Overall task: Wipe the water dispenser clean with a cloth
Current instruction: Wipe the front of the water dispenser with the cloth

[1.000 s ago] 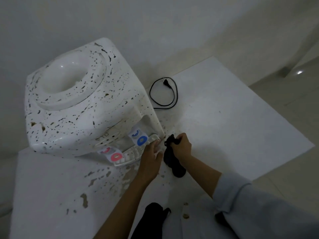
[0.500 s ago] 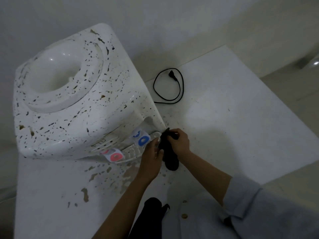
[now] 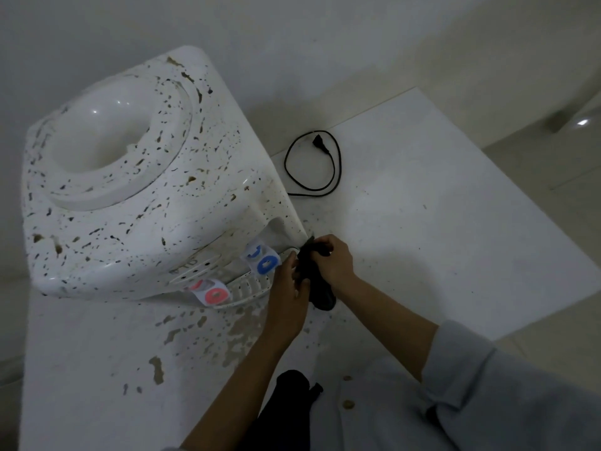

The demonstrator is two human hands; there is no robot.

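Note:
A white water dispenser [image 3: 143,203] with dark speckles stands on a white tabletop [image 3: 439,222], its round top well empty. A blue tap [image 3: 264,261] and a red tap [image 3: 211,292] stick out over its drip tray [image 3: 250,288]. My right hand [image 3: 335,260] is closed on a black cloth [image 3: 317,281] at the dispenser's lower right front corner. The cloth hangs down past my wrist. My left hand [image 3: 287,284] rests at the drip tray's right end, its fingers touching the cloth; its grip is unclear.
A black power cord [image 3: 313,164] with its plug lies coiled on the tabletop right of the dispenser. Brown chipped patches [image 3: 201,330] mark the table in front of the dispenser. A grey wall rises behind. The floor lies beyond the table's right edge.
My right hand has carried the cloth left, up against the dispenser's front corner. My left hand stays at the drip tray. The view has shifted slightly.

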